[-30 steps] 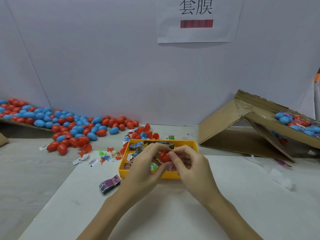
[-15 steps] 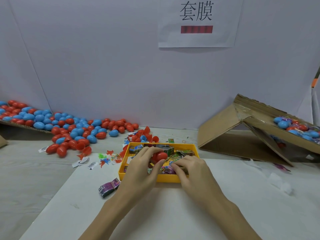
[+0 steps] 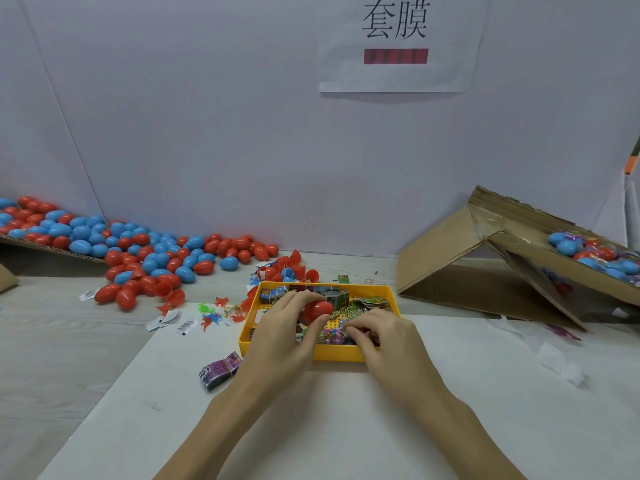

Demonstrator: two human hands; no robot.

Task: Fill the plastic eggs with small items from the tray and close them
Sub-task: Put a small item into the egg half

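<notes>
Left hand (image 3: 280,336) over the yellow tray (image 3: 388,292), fingers curled around a red egg (image 3: 318,309) held just above the tray's contents. Right hand (image 3: 381,336) at the tray's near-right part, fingers bent and pinching among the small packets (image 3: 367,303); which packet, can't tell. Egg pile (image 3: 138,251) sits on the counter (image 3: 69,341) far left of the tray.

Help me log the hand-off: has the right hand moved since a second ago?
Yes. The right hand has left the red egg and dropped toward the near right of the yellow tray, fingers among the packets.
</notes>
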